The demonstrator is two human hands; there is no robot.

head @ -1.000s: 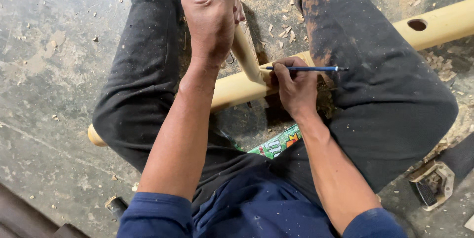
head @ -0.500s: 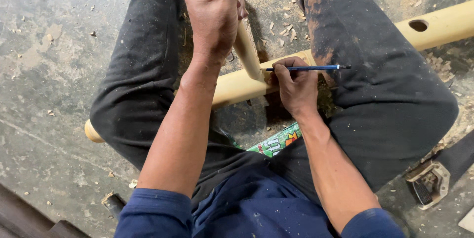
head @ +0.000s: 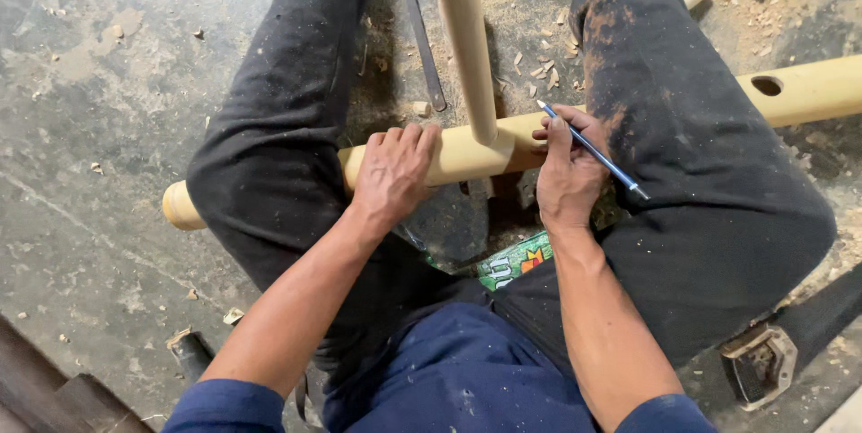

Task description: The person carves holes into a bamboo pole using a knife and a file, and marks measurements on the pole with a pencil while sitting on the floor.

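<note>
Spanning both knees, the long wooden pole point(head: 467, 153) lies under the left hand point(head: 395, 172), whose grip presses flat and open upon it. Right hand point(head: 564, 172) pinches a blue pencil point(head: 593, 151) beside the upright dowel point(head: 467, 38). Green packet point(head: 514, 262) lies below.

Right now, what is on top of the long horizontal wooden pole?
The left hand rests on the pole, and a second upright pole stands on it. The right hand holds a pencil there; both legs hide parts of the pole.
</note>
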